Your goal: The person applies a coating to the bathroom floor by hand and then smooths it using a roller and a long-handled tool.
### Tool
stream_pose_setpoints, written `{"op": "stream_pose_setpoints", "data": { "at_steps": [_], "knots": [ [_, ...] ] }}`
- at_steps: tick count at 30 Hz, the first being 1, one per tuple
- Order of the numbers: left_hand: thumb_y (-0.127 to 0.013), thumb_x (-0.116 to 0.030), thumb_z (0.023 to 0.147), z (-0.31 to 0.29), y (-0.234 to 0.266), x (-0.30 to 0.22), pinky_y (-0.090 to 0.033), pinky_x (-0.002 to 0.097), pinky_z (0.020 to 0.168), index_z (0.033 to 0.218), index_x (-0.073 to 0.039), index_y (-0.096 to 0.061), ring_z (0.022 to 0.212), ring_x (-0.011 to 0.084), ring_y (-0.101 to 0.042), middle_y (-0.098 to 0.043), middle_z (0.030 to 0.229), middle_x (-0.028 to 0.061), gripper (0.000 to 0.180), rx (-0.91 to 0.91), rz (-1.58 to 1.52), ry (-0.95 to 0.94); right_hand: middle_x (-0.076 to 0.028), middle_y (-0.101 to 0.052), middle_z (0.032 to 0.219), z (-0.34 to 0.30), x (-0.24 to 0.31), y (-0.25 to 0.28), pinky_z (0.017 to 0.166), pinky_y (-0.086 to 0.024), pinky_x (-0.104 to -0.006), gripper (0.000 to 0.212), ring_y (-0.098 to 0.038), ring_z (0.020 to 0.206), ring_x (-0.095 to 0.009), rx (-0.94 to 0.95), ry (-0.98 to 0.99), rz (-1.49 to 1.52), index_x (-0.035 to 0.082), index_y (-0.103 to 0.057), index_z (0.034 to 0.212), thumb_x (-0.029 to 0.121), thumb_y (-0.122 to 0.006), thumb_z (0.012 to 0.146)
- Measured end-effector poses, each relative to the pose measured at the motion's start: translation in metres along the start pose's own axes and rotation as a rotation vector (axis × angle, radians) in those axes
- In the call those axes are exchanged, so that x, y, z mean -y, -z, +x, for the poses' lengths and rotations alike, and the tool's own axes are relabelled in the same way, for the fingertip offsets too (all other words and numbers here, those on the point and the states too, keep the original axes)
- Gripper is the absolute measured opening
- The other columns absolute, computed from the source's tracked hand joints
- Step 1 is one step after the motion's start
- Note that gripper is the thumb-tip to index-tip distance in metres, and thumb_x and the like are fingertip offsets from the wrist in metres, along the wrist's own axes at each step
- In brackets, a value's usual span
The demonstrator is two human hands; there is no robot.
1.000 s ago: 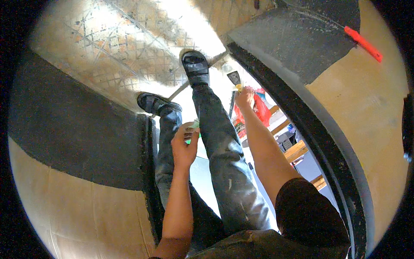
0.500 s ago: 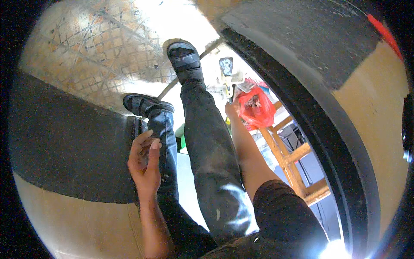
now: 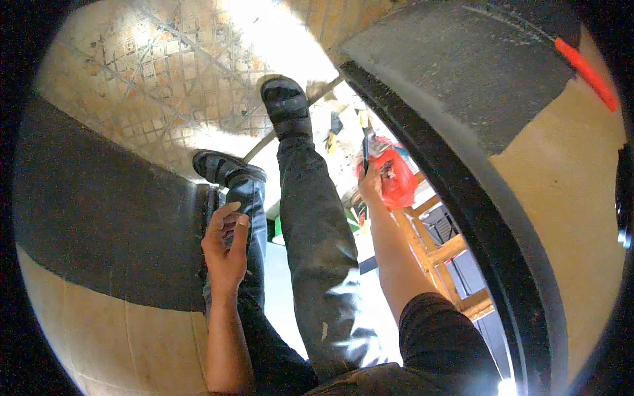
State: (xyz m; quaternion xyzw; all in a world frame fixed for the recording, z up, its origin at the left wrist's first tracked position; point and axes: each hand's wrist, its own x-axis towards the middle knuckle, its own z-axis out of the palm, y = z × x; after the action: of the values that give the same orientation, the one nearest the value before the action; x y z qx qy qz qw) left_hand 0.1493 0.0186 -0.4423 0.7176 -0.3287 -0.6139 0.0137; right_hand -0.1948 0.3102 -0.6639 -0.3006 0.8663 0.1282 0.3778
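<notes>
My right hand (image 3: 371, 181) reaches far forward, its fingers wrapped round the dark handle of a slim long tool (image 3: 366, 148). Yellow shows at that tool's far end; its exact kind is unclear. Just right of the hand sits a red plastic bag (image 3: 396, 178), open at the top, with crumpled matter inside. To the left of the tool lies what looks like a putty knife (image 3: 335, 123), dark-bladed with some yellow by it. My left hand (image 3: 226, 241) hovers above my left leg with nothing in it, fingers loosely bent and thumb apart.
My sandalled feet (image 3: 287, 109) rest by the patterned floor tiles (image 3: 165, 79). A wooden frame (image 3: 449, 251) stands below the bag. Along the right runs a dark curved edge (image 3: 462, 198); beyond it a red-handled tool (image 3: 586, 74) shows. Something green (image 3: 277, 228) sits between my legs.
A putty knife stood at my right hand's fingertips; now a slim dark-handled tool is there, and the putty-knife-like thing lies farther left. My left hand has barely moved.
</notes>
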Motion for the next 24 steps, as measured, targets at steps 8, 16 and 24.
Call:
{"op": "stream_pose_setpoints", "data": {
  "at_steps": [8, 16, 24],
  "knots": [
    [-0.064, -0.016, 0.091, -0.009, -0.005, 0.013, -0.05, 0.0285, 0.076, 0.113, -0.004, -0.062, 0.081, 0.0155, -0.063, -0.067, 0.09, 0.008, 0.026, 0.003, -0.036, -0.05, -0.021, -0.059, 0.075, -0.036, 0.024, 0.083, 0.063, -0.045, -0.0474, 0.029, -0.06, 0.072, -0.039, -0.027, 0.091, 0.263, 0.002, -0.054, 0.097, 0.031, -0.052, 0.097],
    [-0.068, -0.017, 0.086, -0.016, -0.02, 0.039, -0.053, 0.036, 0.071, 0.109, -0.004, -0.062, 0.078, 0.0255, -0.068, -0.068, 0.088, 0.0148, 0.027, 0.016, -0.058, -0.093, -0.016, -0.061, 0.074, -0.084, 0.091, 0.172, 0.058, -0.046, -0.0414, 0.025, -0.061, 0.065, -0.029, -0.035, 0.279, 0.251, 0.005, -0.059, 0.092, 0.03, -0.055, 0.096],
    [-0.065, -0.033, 0.089, -0.035, -0.007, 0.062, -0.053, 0.0405, 0.069, 0.108, -0.005, -0.062, 0.078, 0.0288, -0.068, -0.068, 0.086, 0.0171, 0.034, -0.031, -0.093, -0.067, -0.007, -0.06, 0.07, -0.129, 0.232, 0.219, 0.058, -0.05, -0.0335, 0.014, -0.061, 0.065, -0.014, 0.204, 0.281, 0.359, 0.006, -0.049, 0.092, 0.015, -0.06, 0.092]
  ]
}}
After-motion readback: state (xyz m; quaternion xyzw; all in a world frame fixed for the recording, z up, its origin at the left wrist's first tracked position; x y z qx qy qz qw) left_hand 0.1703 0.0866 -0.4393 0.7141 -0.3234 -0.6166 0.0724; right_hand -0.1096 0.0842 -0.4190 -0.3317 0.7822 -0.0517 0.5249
